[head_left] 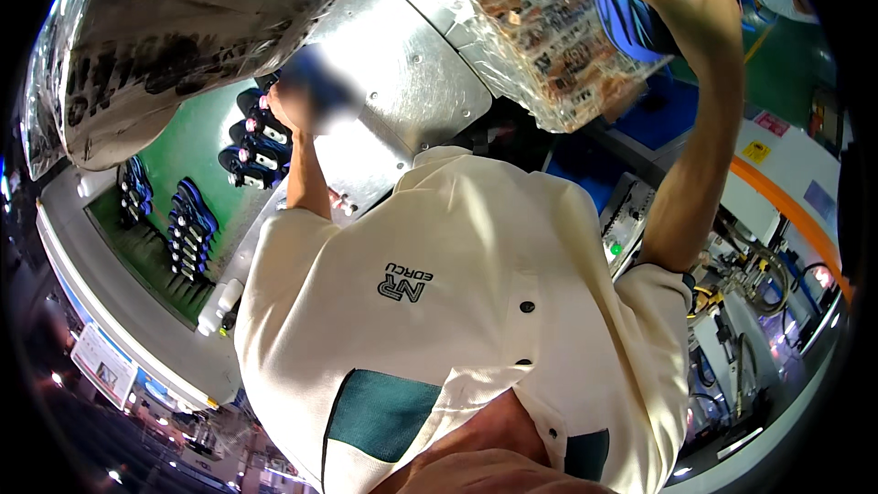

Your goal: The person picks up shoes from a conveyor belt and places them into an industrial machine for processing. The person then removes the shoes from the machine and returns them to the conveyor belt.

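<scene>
My right hand point(700, 14) is raised at the upper right, its thumb and fingers closed on a glossy blue and black shoe point(622, 0). The top frame edge cuts off part of that hand. On the far left side, my left hand point(291, 110) reaches over a shiny metal table point(412, 64). Its fingers are closed against a dark blue thing point(320, 87), too smeared to name. Beside this hand, several dark shoes point(256, 151) with white and pink parts stand in a cluster.
A large bundle in clear plastic wrap point(183, 37) looms at the upper left. Another wrapped, brownish bundle point(558, 46) lies below the raised shoe. Rows of blue and black shoes point(189, 229) sit in a pale-framed line at the left. Machinery with cables point(754, 265) stands at the right.
</scene>
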### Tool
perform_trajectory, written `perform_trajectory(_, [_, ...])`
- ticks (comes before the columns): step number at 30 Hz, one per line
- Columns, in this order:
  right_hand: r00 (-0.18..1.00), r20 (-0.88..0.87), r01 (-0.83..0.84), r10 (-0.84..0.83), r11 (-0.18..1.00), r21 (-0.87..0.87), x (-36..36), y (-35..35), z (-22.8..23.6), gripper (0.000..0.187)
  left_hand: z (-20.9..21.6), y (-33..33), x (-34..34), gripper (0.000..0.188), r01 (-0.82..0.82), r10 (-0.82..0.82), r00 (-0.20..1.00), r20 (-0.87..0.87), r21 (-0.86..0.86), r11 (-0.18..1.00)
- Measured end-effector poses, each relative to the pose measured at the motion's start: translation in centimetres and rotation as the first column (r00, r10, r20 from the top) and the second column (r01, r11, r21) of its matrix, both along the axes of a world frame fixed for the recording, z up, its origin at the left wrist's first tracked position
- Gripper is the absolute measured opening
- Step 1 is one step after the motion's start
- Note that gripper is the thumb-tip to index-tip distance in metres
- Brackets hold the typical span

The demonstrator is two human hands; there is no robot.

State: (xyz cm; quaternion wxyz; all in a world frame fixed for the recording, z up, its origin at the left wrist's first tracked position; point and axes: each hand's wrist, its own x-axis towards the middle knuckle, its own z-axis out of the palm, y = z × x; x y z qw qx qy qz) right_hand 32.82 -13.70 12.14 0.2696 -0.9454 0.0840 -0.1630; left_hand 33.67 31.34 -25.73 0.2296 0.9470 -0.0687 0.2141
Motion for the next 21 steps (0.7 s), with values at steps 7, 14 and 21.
perform_trajectory(7, [0.996, 0.075, 0.035, -0.050, 0.981, 0.189, -3.8, 0.8, -2.9, 0.043, -3.9, -1.0, 1.0, 0.064, -0.127, 0.194, 0.961, -0.195, 0.311, 0.942])
perform_trajectory(14, [0.715, 0.358, 0.247, -0.601, 0.696, 0.675, -25.7, -1.4, -5.6, 0.068, 6.0, -19.3, -11.0, 0.024, 0.715, -0.795, 0.514, -0.323, -0.351, 0.604])
perform_trajectory(21, [0.085, 0.042, 0.386, -0.996, 0.072, 0.920, -52.4, -1.7, -7.8, 0.064, 19.8, -40.6, -29.9, 0.018, 0.631, -0.865, -0.343, -0.367, -0.772, 0.077])
